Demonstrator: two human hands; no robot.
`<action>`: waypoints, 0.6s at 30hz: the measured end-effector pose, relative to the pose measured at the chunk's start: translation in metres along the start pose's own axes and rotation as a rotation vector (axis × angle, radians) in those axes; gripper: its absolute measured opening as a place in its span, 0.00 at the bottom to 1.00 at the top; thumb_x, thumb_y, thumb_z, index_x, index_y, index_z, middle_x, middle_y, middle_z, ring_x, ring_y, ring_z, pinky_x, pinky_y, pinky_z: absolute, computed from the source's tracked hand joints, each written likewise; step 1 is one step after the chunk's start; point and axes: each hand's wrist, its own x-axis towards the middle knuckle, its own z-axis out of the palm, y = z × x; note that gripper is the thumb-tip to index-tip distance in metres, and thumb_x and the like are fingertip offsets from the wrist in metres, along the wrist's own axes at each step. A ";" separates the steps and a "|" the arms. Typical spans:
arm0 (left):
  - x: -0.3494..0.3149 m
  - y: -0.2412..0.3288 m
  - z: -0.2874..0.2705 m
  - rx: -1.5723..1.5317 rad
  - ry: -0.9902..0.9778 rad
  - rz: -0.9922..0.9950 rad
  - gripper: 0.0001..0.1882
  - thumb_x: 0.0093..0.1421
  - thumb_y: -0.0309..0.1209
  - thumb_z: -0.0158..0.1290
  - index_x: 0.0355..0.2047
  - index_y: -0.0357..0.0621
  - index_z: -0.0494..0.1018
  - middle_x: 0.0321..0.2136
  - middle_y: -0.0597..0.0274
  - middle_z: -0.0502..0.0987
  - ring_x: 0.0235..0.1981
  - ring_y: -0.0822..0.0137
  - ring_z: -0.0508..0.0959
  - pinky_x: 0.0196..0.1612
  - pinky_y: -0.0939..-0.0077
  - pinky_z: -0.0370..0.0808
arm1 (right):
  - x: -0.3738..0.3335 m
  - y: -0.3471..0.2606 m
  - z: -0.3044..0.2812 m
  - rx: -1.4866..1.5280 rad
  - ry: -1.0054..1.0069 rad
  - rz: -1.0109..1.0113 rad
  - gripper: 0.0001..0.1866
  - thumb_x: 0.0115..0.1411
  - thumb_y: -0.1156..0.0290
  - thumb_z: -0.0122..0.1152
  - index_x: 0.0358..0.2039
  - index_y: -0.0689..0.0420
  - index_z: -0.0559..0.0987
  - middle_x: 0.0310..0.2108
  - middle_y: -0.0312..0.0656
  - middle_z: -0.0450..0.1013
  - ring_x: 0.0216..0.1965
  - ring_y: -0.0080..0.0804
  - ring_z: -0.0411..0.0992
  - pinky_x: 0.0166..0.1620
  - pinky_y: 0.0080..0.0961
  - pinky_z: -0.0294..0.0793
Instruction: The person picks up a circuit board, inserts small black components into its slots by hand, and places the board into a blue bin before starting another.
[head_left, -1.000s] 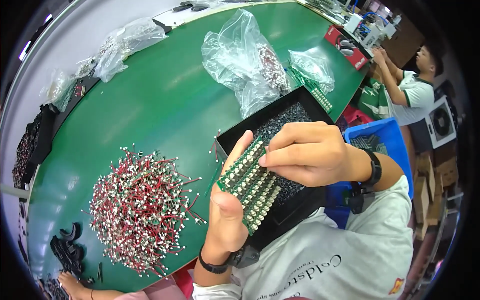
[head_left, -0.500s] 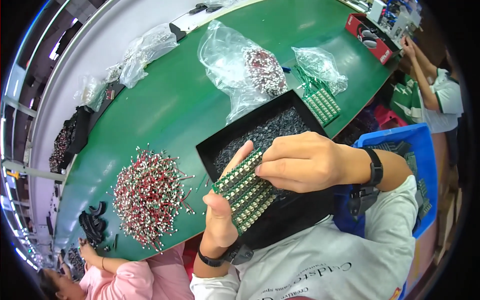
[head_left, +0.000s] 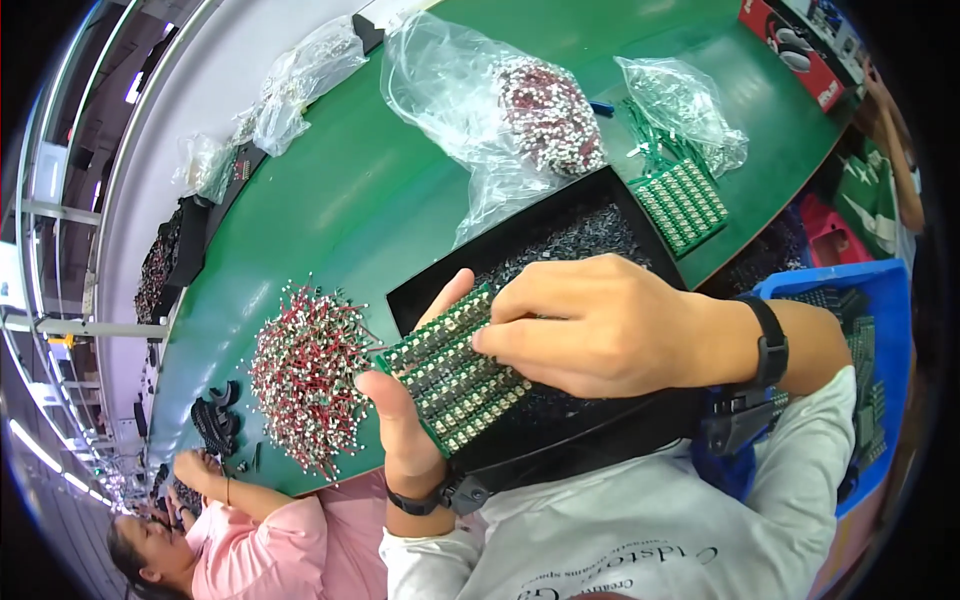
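My left hand [head_left: 408, 425] grips a green circuit board panel [head_left: 462, 408] by its edge, thumb on the near side and a finger along the far side. The panel is tilted over a black box [head_left: 425, 290], with rows of small pale and dark parts across it. At the panel's upper right, the fingers of my right hand [head_left: 610, 330] are pinched together against its face. What they hold, if anything, is hidden. Small dark components [head_left: 590, 238] fill the bottom of the box, partly covered by my hands.
A pile of red wires with white connectors [head_left: 310, 375] lies left; a plastic bag [head_left: 435, 90] of similar wires sits behind the box. More board panels [head_left: 680, 205] lie at far right. A blue bin [head_left: 890, 370] stands right. A person in pink [head_left: 265, 540] works at left.
The view has shifted, so the table things appear further right. My hands and the panel have moved a little left relative to the box, and the right fingers remain pinched at the panel.
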 end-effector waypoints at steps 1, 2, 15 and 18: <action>-0.001 0.000 0.001 0.012 -0.011 0.003 0.65 0.50 0.77 0.43 0.69 0.30 0.44 0.58 0.47 0.69 0.55 0.57 0.74 0.59 0.63 0.72 | 0.003 -0.001 0.005 -0.004 -0.027 0.006 0.15 0.46 0.79 0.70 0.37 0.62 0.80 0.32 0.41 0.73 0.29 0.34 0.74 0.29 0.27 0.76; -0.001 -0.001 -0.001 0.024 -0.023 0.007 0.66 0.49 0.77 0.43 0.69 0.31 0.44 0.59 0.48 0.69 0.56 0.58 0.74 0.59 0.63 0.72 | 0.006 -0.002 0.009 -0.010 -0.054 0.013 0.15 0.46 0.80 0.70 0.37 0.62 0.80 0.31 0.41 0.73 0.28 0.34 0.74 0.28 0.27 0.76; -0.001 0.009 -0.023 0.014 -0.074 -0.010 0.66 0.48 0.80 0.34 0.69 0.33 0.46 0.58 0.48 0.70 0.57 0.61 0.73 0.60 0.65 0.70 | 0.027 -0.006 0.021 -0.151 -0.046 -0.138 0.14 0.44 0.81 0.69 0.34 0.66 0.79 0.28 0.42 0.72 0.24 0.33 0.73 0.23 0.26 0.74; 0.003 0.010 -0.035 -0.018 -0.038 0.038 0.65 0.49 0.80 0.33 0.69 0.33 0.48 0.56 0.47 0.72 0.54 0.59 0.75 0.58 0.65 0.72 | 0.024 -0.009 0.012 -0.151 -0.030 -0.106 0.14 0.44 0.82 0.70 0.33 0.64 0.79 0.27 0.41 0.72 0.25 0.33 0.73 0.24 0.25 0.74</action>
